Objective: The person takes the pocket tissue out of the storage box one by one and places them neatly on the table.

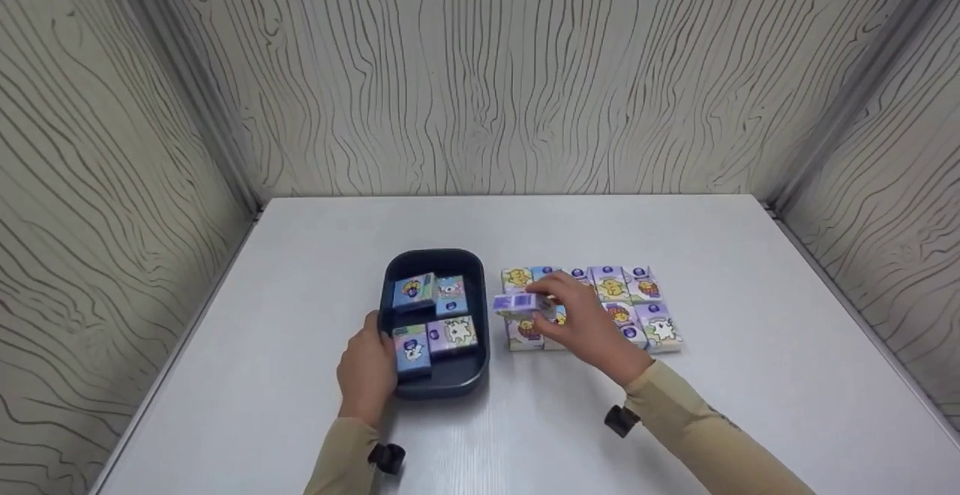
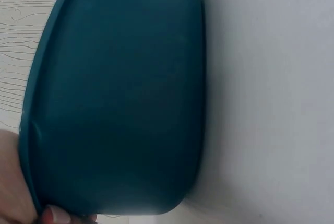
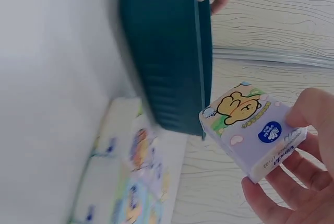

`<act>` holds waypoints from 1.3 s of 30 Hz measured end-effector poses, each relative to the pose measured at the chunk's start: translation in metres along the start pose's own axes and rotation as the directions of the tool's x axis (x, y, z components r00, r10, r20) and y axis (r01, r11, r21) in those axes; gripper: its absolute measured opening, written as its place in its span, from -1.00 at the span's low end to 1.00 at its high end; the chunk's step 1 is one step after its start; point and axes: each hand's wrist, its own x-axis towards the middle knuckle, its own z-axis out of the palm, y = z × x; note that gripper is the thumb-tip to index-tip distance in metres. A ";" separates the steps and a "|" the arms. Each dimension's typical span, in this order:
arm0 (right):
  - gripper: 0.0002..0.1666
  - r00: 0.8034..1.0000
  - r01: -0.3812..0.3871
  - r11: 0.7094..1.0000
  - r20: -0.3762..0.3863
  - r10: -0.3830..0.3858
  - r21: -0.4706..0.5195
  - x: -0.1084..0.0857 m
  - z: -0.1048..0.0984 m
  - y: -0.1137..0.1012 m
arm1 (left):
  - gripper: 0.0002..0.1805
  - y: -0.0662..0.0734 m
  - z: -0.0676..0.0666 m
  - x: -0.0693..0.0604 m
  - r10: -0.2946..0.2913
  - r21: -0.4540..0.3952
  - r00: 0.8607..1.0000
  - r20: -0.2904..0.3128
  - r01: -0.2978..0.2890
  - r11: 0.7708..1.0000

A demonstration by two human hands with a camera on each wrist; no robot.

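Observation:
A dark teal plastic basin (image 1: pixel 442 388) stands left of the middle of the table, with several small tissue packs (image 1: pixel 451 335) lying in it. My left hand (image 1: pixel 367 367) grips the basin's left rim, the thumb over the edge. Between the thumb and fingers of my right hand (image 1: pixel 589 326) is a purple tissue pack (image 3: pixel 255 130) printed with a yellow bear. It is held in the air just right of the basin, above a block of tissue packs (image 1: pixel 660 326). The right hand and its pack hide part of that block.
The white table (image 1: pixel 712 240) carries the basin and, to its right, the tissue packs set edge to edge in rows. Wood-grain panels (image 1: pixel 480 75) rise at the back and both sides. A black wrist camera (image 1: pixel 621 421) sits on the right sleeve.

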 end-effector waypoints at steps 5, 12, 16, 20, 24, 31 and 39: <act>-0.58 0.999 -0.045 0.995 0.024 0.047 -0.086 -0.031 -0.004 0.007 | -0.54 -0.002 -0.003 0.000 0.025 0.008 1.000 -0.016 -0.025 1.000; -0.58 0.992 0.092 0.943 0.116 -0.057 -0.321 -0.065 0.007 0.001 | -0.54 -0.002 -0.006 -0.002 0.022 0.009 1.000 -0.018 -0.022 1.000; -0.53 0.967 0.215 0.898 0.212 -0.141 -0.384 -0.081 0.017 -0.006 | -0.53 -0.003 -0.006 -0.002 0.019 0.002 1.000 -0.010 -0.019 1.000; -0.50 0.927 0.318 0.865 0.317 -0.198 -0.389 -0.094 0.026 -0.011 | -0.54 -0.003 -0.005 -0.002 0.020 -0.002 1.000 -0.007 -0.020 1.000; -0.50 0.900 0.356 0.851 0.388 -0.200 -0.386 -0.103 0.033 -0.011 | -0.54 -0.002 -0.004 -0.001 0.021 -0.006 1.000 -0.004 -0.021 1.000; -0.53 0.891 0.340 0.850 0.427 -0.155 -0.402 -0.101 0.041 -0.013 | -0.53 -0.001 -0.007 0.000 0.007 0.003 1.000 0.006 -0.007 1.000; -0.60 0.915 0.271 0.875 0.391 -0.104 -0.402 -0.084 0.045 -0.010 | -0.53 -0.002 -0.005 -0.003 0.029 0.012 0.999 -0.020 -0.029 1.000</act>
